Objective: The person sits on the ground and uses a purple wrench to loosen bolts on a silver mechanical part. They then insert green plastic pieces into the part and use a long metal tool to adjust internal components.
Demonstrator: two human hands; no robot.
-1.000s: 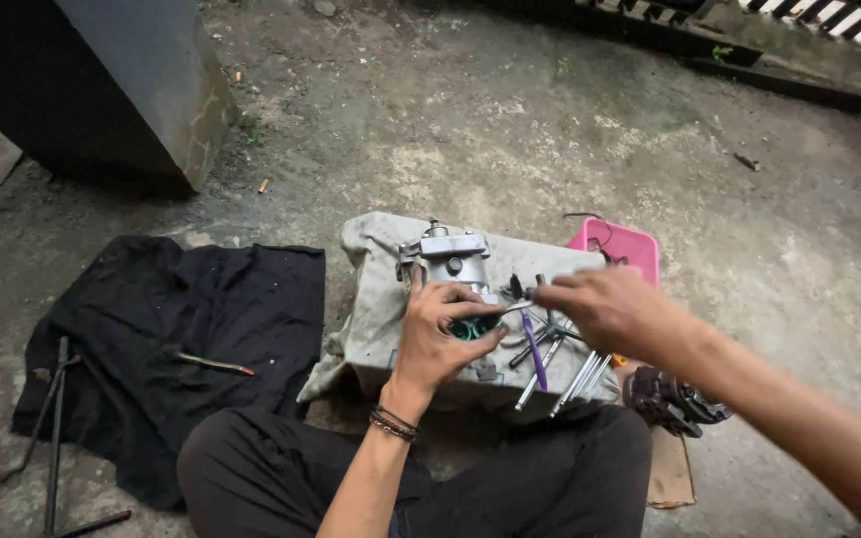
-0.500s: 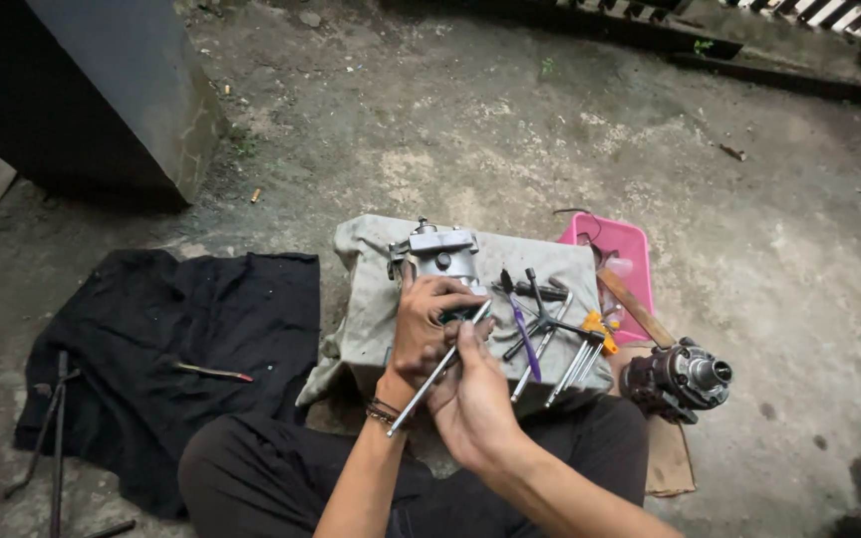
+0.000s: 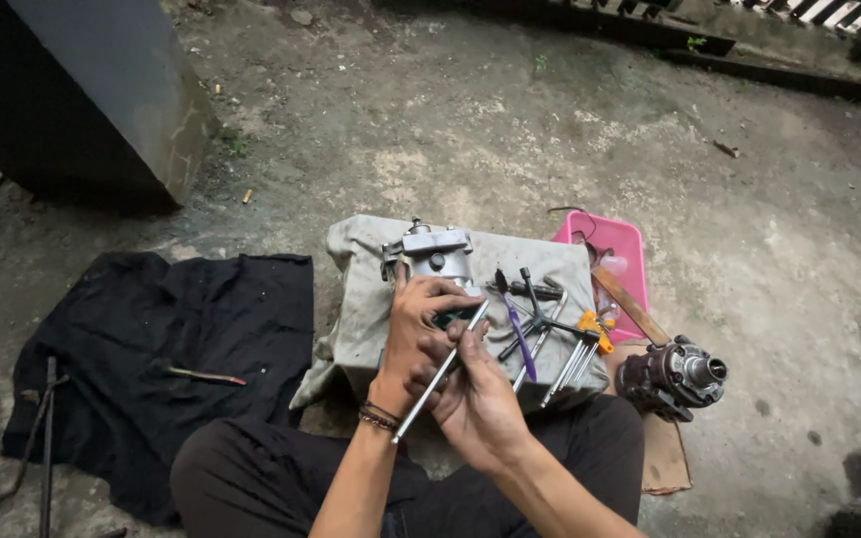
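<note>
The person sat cross-legged on bare concrete ground [image 3: 510, 130], with a grey cloth [image 3: 361, 299] spread over a low support in front of the knees. On that cloth stood a grey metal engine part [image 3: 437, 254], near the cloth's far edge. The left hand [image 3: 419, 334] lay over the near side of the engine part, fingers curled and pressed against it; how firmly it gripped could not be told. The right hand [image 3: 475, 399] was closed around a long thin metal rod [image 3: 440, 371], held pencil-fashion, with its upper end pointing toward the engine part just beside the left fingers and its lower end crossing the left wrist.

To the right on the same cloth lay a loose cluster of hand tools [image 3: 545, 334], including a purple-handled one and one with an orange fitting, several crossing each other. Beyond them sat a pink plastic tray [image 3: 610, 244]. A round, dark metal assembly [image 3: 672, 377] rested on a piece of cardboard [image 3: 668, 458] to the right of the cloth. To the left, a black cloth [image 3: 181, 329] lay flat with a small screwdriver [image 3: 203, 376] on it.
</note>
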